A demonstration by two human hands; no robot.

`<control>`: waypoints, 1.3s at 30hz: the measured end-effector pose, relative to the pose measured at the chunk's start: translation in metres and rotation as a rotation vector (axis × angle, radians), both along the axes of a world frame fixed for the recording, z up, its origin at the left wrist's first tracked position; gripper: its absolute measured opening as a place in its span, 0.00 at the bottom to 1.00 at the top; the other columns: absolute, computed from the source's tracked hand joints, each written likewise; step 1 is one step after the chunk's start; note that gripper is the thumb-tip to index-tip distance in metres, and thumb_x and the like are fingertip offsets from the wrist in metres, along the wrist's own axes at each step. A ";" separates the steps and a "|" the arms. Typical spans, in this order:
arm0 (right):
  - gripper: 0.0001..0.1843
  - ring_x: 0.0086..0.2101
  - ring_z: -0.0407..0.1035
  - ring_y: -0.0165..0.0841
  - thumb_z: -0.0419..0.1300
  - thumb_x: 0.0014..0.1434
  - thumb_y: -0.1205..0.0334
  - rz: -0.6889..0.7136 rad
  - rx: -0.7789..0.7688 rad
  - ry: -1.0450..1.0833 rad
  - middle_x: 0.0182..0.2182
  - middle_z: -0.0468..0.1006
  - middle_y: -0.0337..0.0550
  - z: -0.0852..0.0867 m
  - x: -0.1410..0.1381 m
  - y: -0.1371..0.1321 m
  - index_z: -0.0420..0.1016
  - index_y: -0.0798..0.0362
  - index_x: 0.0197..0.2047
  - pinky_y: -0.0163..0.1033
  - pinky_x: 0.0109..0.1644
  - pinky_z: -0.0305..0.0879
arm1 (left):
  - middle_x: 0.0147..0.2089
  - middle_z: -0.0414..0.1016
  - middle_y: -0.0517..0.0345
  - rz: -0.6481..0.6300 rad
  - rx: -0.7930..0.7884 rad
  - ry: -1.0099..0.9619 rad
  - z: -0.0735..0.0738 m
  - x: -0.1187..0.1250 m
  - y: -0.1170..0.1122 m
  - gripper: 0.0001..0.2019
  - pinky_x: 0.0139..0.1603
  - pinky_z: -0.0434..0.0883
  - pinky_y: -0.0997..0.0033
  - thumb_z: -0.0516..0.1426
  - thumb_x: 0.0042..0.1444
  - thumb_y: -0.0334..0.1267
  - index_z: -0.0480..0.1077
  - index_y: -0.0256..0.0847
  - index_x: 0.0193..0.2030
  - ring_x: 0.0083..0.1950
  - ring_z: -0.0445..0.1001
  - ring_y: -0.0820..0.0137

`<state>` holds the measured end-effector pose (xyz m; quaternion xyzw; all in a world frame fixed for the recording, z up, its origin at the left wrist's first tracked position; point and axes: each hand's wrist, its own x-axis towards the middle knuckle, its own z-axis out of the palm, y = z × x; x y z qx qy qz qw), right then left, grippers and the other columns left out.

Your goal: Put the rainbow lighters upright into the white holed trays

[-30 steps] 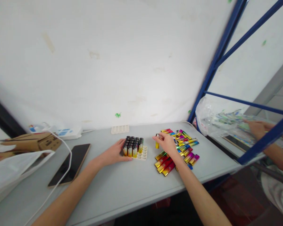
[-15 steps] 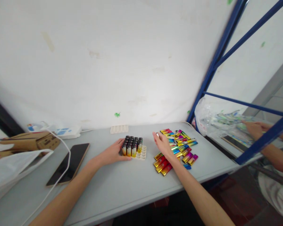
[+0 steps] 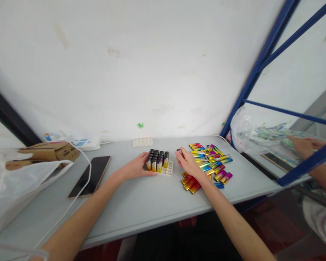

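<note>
Upright lighters [image 3: 153,164] with black tops and yellow lower bodies fill the left part of a white tray [image 3: 167,173]; empty round holes show on its right side. My left hand [image 3: 137,167] grips the tray's left end, thumb along the front and fingers behind. Right of the tray, my right hand [image 3: 188,162] is closed in a pinch on a lighter [image 3: 179,150], only its dark end showing. Under and beyond that hand lies a loose spread of shiny metallic sleeves [image 3: 213,157] in red, gold, blue and purple.
A second white tray [image 3: 142,141] lies by the wall. At left are a phone [image 3: 91,176] crossed by a white cable [image 3: 90,168], a cardboard box [image 3: 62,150] and a white plastic bag [image 3: 24,192]. A blue frame [image 3: 256,78] stands at right, with another person's arm [image 3: 322,174] beyond it.
My right hand has turned slightly and come a little nearer the tray, the lighter's dark end now showing. My left hand stays on the tray. The whole view has shifted a little.
</note>
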<state>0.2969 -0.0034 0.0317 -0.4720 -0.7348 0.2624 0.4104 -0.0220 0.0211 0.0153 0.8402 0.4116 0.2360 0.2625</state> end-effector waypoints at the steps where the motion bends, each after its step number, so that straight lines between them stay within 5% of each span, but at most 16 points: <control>1: 0.21 0.33 0.71 0.37 0.52 0.80 0.40 0.027 0.045 -0.016 0.29 0.75 0.37 0.000 0.000 -0.001 0.67 0.45 0.39 0.41 0.41 0.66 | 0.73 0.78 0.43 0.000 -0.001 0.004 0.001 0.001 0.000 0.46 0.82 0.69 0.47 0.77 0.54 0.60 0.73 0.43 0.74 0.75 0.76 0.42; 5: 0.27 0.35 0.72 0.38 0.55 0.80 0.37 0.062 0.222 -0.101 0.32 0.77 0.42 0.000 0.000 -0.003 0.67 0.46 0.34 0.42 0.43 0.67 | 0.73 0.77 0.41 0.007 -0.010 0.022 0.004 0.002 -0.002 0.47 0.83 0.69 0.44 0.76 0.54 0.63 0.73 0.43 0.75 0.75 0.76 0.40; 8: 0.29 0.29 0.69 0.35 0.58 0.80 0.37 0.095 0.159 -0.158 0.26 0.76 0.38 -0.001 -0.002 -0.003 0.67 0.46 0.31 0.40 0.37 0.63 | 0.73 0.77 0.42 0.003 -0.006 0.020 0.005 0.003 -0.003 0.46 0.83 0.68 0.45 0.76 0.54 0.62 0.73 0.44 0.74 0.76 0.75 0.41; 15: 0.18 0.32 0.78 0.37 0.65 0.81 0.47 0.186 0.081 -0.320 0.32 0.87 0.42 -0.002 -0.009 -0.005 0.80 0.50 0.40 0.37 0.39 0.65 | 0.73 0.77 0.42 -0.018 0.023 -0.005 0.001 0.001 -0.001 0.45 0.83 0.68 0.47 0.77 0.55 0.59 0.73 0.42 0.75 0.76 0.75 0.42; 19: 0.19 0.34 0.81 0.40 0.67 0.80 0.44 0.128 0.166 -0.578 0.36 0.90 0.50 0.004 -0.020 -0.008 0.84 0.51 0.46 0.39 0.41 0.65 | 0.74 0.77 0.45 -0.021 0.021 -0.008 0.001 0.001 -0.001 0.43 0.84 0.68 0.47 0.77 0.55 0.59 0.74 0.47 0.74 0.76 0.75 0.44; 23: 0.28 0.31 0.78 0.39 0.66 0.78 0.36 0.082 0.189 -0.668 0.30 0.87 0.49 0.005 -0.023 -0.012 0.83 0.50 0.35 0.40 0.40 0.62 | 0.74 0.76 0.42 -0.005 -0.001 0.003 0.003 0.002 -0.004 0.44 0.84 0.68 0.46 0.77 0.55 0.59 0.73 0.43 0.74 0.76 0.75 0.43; 27: 0.30 0.32 0.76 0.38 0.58 0.83 0.39 0.045 0.215 -0.475 0.29 0.84 0.44 0.003 0.012 -0.007 0.81 0.49 0.34 0.40 0.42 0.64 | 0.75 0.76 0.42 0.011 0.008 0.015 0.003 0.001 -0.004 0.46 0.84 0.68 0.47 0.76 0.55 0.61 0.72 0.42 0.75 0.77 0.75 0.42; 31: 0.20 0.44 0.82 0.44 0.55 0.83 0.52 -0.209 0.301 -0.400 0.43 0.90 0.53 0.005 0.076 0.020 0.86 0.51 0.46 0.45 0.54 0.75 | 0.76 0.75 0.42 0.014 0.004 0.029 0.002 0.000 -0.003 0.47 0.85 0.66 0.47 0.76 0.55 0.61 0.71 0.43 0.76 0.78 0.74 0.42; 36: 0.22 0.63 0.81 0.50 0.55 0.74 0.68 -0.237 0.227 -0.586 0.61 0.88 0.61 0.018 0.129 0.075 0.87 0.56 0.62 0.57 0.75 0.73 | 0.75 0.77 0.43 0.033 0.019 0.023 0.002 0.001 -0.004 0.46 0.84 0.69 0.49 0.77 0.54 0.59 0.73 0.42 0.75 0.77 0.77 0.43; 39: 0.24 0.64 0.81 0.49 0.58 0.70 0.71 -0.150 0.077 -0.731 0.64 0.88 0.58 0.026 0.133 0.101 0.88 0.54 0.63 0.54 0.75 0.74 | 0.76 0.77 0.43 0.035 0.028 0.026 0.002 0.001 -0.004 0.47 0.84 0.68 0.48 0.77 0.53 0.61 0.73 0.44 0.75 0.77 0.77 0.43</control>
